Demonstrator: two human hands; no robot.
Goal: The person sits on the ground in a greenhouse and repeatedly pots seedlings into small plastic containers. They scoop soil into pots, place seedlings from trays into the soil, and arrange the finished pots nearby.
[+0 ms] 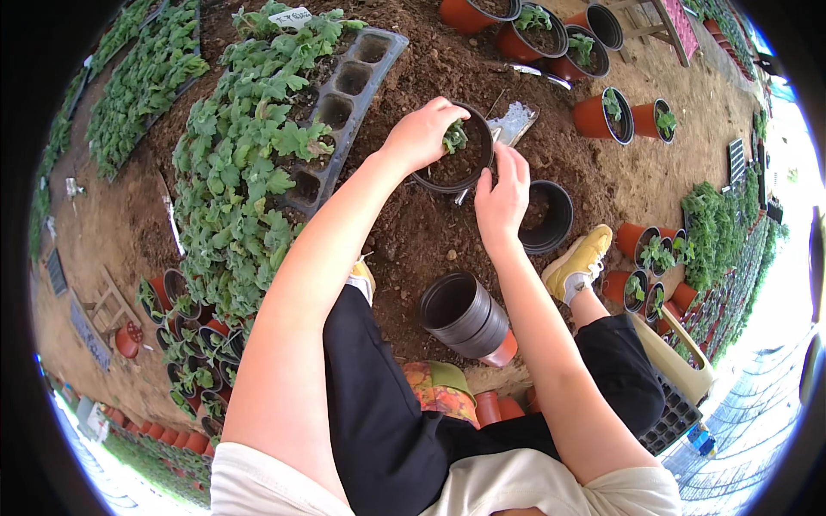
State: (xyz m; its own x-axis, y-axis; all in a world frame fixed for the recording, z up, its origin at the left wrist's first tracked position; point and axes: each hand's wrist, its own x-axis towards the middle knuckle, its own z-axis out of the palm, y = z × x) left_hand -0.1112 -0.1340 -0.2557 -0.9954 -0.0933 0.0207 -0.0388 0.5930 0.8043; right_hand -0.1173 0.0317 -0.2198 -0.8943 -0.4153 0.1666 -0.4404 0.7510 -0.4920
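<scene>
In the head view, a round plastic pot [459, 169] with soil and a small leafy seedling [455, 137] stands in front of me on the soil. My left hand [427, 135] reaches over its rim, fingers around the seedling; how firmly they hold it is hidden. My right hand [505, 193] is at the pot's right rim, fingers a little apart; whether it grips the rim I cannot tell. A metal trowel blade [514, 122] shows beyond the pot. Just right of my right hand is another dark pot [548, 216] with some soil inside.
A seedling tray [371, 103] full of leafy plants lies at left, some cells without plants. Stacked pots [466, 315] lie between my legs. Several potted seedlings [603, 116] stand at upper right, near a wooden stool [671, 29]. My yellow shoe [577, 261] is at right.
</scene>
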